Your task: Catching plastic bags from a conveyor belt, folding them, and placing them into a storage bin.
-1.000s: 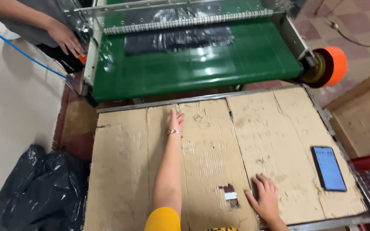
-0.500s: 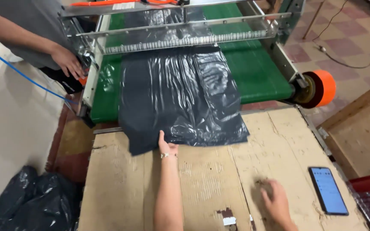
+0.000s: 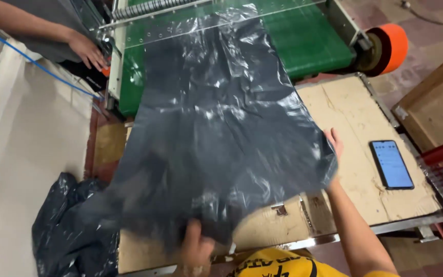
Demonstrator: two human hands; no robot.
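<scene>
Both hands are on a big black plastic sheet (image 3: 216,149) that drapes from the green conveyor belt (image 3: 314,46) down across the cardboard-covered table (image 3: 355,113). Left hand (image 3: 197,247) grips the near edge of the sheet, fingers closed around a bunched fold low at the table's front rim. Right hand (image 3: 334,145) lies flat and open at the sheet's right edge, fingertips pointing away from the person (the palm is partly under the plastic, so how much it presses I cannot tell). Just right of that hand, a phone (image 3: 391,164) with a lit screen lies flat on the cardboard, apart from the sheet. Beyond it, an orange roller (image 3: 389,47) sits at the conveyor's end. Left of the left hand, a heap of black bags (image 3: 65,225) rests on the floor. Far ahead and left, another person's hand (image 3: 86,48) touches the machine's side, well apart from both hands.
</scene>
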